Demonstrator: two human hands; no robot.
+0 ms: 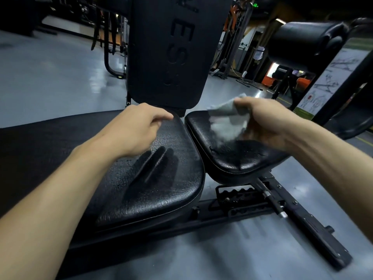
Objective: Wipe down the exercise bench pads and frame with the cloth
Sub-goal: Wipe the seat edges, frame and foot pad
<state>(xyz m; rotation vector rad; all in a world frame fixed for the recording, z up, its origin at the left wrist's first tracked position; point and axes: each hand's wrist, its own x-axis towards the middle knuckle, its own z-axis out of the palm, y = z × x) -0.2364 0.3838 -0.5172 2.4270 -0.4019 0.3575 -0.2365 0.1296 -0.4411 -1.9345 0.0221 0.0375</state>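
A black exercise bench lies across the view. Its long back pad (157,178) fills the left and middle, and its smaller seat pad (232,156) sits to the right. The black metal frame (298,217) runs along the floor below both pads. My right hand (268,126) grips a grey cloth (228,110) bunched just above the far part of the seat pad, where the glossy surface mirrors it. My left hand (137,128) hovers over the back pad's end with loosely curled fingers and holds nothing; its shadow falls on the pad.
An upright black pad (171,53) with embossed letters stands just behind the bench. A padded roller (302,41) on another machine is at the upper right, beside a white exercise chart (331,77). Grey floor (50,77) stretches left, with more gym machines at the back.
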